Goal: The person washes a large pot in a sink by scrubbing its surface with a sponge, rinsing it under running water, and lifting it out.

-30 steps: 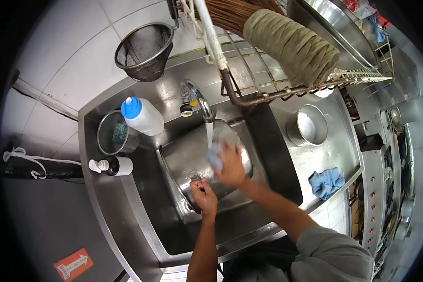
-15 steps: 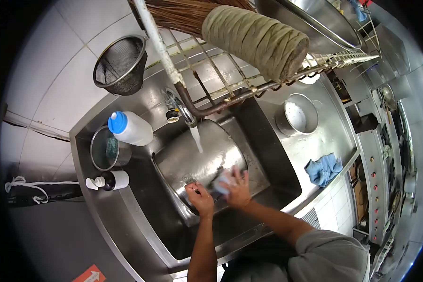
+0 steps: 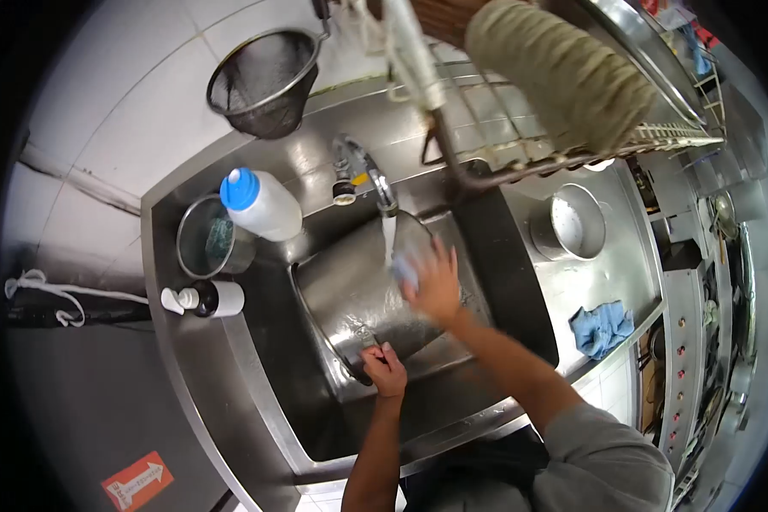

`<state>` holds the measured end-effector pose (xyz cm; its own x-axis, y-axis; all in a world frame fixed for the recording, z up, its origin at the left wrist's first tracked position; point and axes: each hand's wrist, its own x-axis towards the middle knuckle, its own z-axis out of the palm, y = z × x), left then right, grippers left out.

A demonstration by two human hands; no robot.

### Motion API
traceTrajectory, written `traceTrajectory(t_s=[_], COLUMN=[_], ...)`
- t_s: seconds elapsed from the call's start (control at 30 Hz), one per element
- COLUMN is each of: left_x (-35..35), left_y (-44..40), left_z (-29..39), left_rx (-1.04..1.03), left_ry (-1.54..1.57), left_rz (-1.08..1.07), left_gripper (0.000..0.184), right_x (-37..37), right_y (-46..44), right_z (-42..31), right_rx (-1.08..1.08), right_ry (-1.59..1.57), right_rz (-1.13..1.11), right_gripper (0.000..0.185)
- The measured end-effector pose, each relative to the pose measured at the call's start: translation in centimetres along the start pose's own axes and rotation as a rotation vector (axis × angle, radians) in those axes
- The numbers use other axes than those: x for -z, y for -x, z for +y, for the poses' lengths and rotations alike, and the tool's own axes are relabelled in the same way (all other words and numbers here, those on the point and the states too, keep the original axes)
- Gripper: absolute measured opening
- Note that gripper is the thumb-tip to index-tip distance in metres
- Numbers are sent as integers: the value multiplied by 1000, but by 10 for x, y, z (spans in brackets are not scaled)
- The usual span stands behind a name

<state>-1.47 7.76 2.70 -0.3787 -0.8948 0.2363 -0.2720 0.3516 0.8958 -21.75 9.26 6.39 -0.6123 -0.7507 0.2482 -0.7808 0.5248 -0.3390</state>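
Observation:
A large steel stockpot [image 3: 337, 286] lies on its side in the sink [image 3: 303, 422]. Near its rim, my left hand [image 3: 386, 371] is closed around the pot's side handle, which is mostly hidden by the fingers. My right hand [image 3: 438, 286] presses a pale blue sponge or cloth [image 3: 406, 271] against the pot's upper wall; motion blurs both, so which of the two it is I cannot tell. Water [image 3: 390, 232] runs from the faucet [image 3: 386, 203] onto the pot, just beside my right fingers.
Left of the basin stand a white blue-capped bottle [image 3: 269, 209], a metal container [image 3: 194, 256] with a green scrubber and a pump bottle [image 3: 222, 299]. A small pot [image 3: 567, 224] and blue cloth [image 3: 602, 328] are at right. A wire rack [image 3: 520, 166] overhangs the sink; a strainer [image 3: 269, 81] hangs nearby.
My right hand has moved up the pot's wall with the pale blue sponge or cloth, toward the water stream. My left hand stays at the handle. The whole view has shifted slightly.

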Motion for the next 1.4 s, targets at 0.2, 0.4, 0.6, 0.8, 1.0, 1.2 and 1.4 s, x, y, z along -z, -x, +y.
traceTrajectory(t_s=[0.2, 0.4, 0.6, 0.8, 1.0, 1.2, 1.4], left_x=[-3, 11, 10, 10, 8, 5, 12], left_y=[3, -22, -25, -30, -21, -19, -26], left_z=[-13, -2, -5, 3, -18, -42, -5], left_rx=[170, 230, 242, 186, 333, 193, 112], left_ry=[241, 220, 203, 204, 349, 123, 118], left_rz=[8, -70, -48, -43, -75, -72, -90], left_gripper=[20, 19, 16, 16, 18, 17, 16], right_x=[-22, 27, -19, 14, -16, -26, -5], right_y=[-10, 55, -7, 118, -8, 140, 60], right_z=[-29, -8, 12, -20, 7, -76, 0], right_rx=[142, 315, -23, 145, -257, -154, -827], right_ry=[55, 62, 18, 28, -2, -21, -169], right_rz=[62, -169, 351, -350, 247, -91, 130], right_gripper=[53, 56, 50, 56, 56, 59, 63])
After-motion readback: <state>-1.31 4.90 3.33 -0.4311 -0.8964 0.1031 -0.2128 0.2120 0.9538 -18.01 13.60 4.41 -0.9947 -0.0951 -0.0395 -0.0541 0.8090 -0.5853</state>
